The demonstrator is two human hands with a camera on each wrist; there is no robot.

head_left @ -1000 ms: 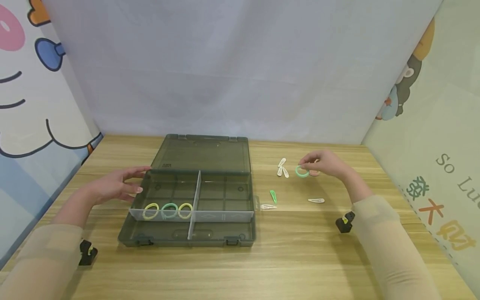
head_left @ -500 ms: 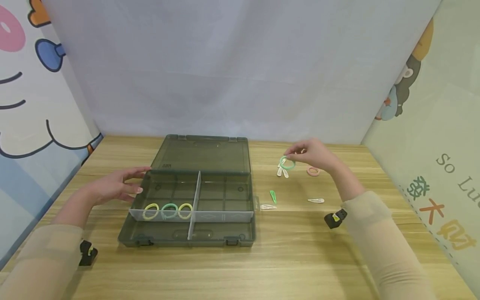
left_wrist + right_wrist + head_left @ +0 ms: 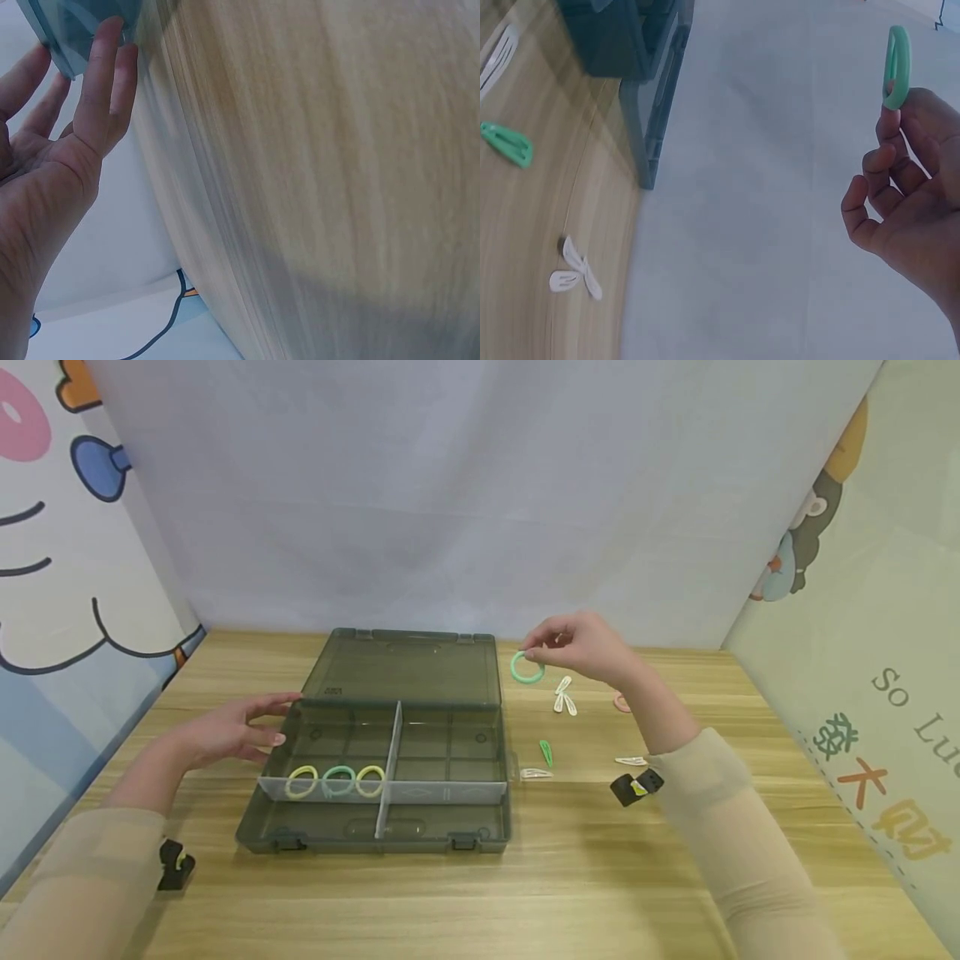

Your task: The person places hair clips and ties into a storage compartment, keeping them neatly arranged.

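A mint-green hair tie (image 3: 527, 668) is pinched between the thumb and forefinger of my right hand (image 3: 588, 647), held above the table by the lid's right edge. In the right wrist view the same hair tie (image 3: 898, 67) hangs off the fingertips, seen nearly edge-on. My left hand (image 3: 228, 731) rests with loose fingers on the left side of a dark translucent organizer box (image 3: 442, 789); the left wrist view shows fingertips against its corner (image 3: 82, 37). Inside its back left compartment, two yellow hair ties (image 3: 302, 783) and a green hair tie (image 3: 339, 782) lean upright against the divider.
Right of the box lie a green snap clip (image 3: 546, 752), a white snap clip (image 3: 536, 773), and a cluster of white clips (image 3: 564, 697). Farther right are another white clip (image 3: 630, 761) and a pink hair tie (image 3: 621, 702), partly hidden by the forearm. The lid (image 3: 408, 668) lies folded back.
My right hand has carried the green hair tie leftward and up, away from the pink one and past the white clips. The left hand and the box have stayed put.
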